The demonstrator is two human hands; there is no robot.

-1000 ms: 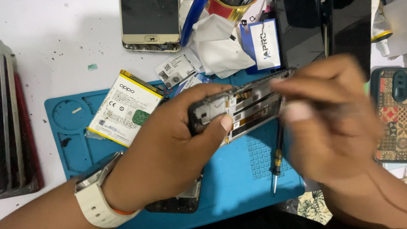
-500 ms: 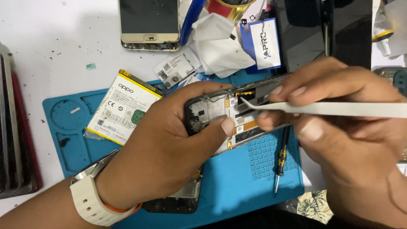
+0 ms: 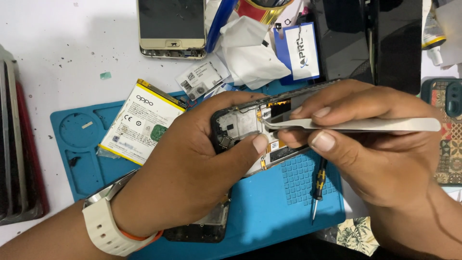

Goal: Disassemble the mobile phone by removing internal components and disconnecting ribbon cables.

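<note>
My left hand (image 3: pixel 187 168) grips an opened phone frame (image 3: pixel 240 126) with its inner parts showing, held tilted above the blue work mat (image 3: pixel 269 212); the thumb presses on the frame's middle. My right hand (image 3: pixel 370 144) pinches silver tweezers (image 3: pixel 356 125), whose tips reach into the frame near its top edge. A white watch (image 3: pixel 103 224) sits on my left wrist. The frame's right part is hidden behind my right fingers.
A white and yellow phone battery (image 3: pixel 142 121) lies on the mat's left side. A small screwdriver (image 3: pixel 317 185) rests on the mat under my right hand. A gold phone (image 3: pixel 171 26), crumpled white paper (image 3: pixel 250 50), dark screens (image 3: pixel 380 41) and a patterned case (image 3: pixel 445 130) lie around.
My right hand brought the tweezers to the phone frame and now holds their tips inside it. The left hand tilted the frame slightly and keeps its grip.
</note>
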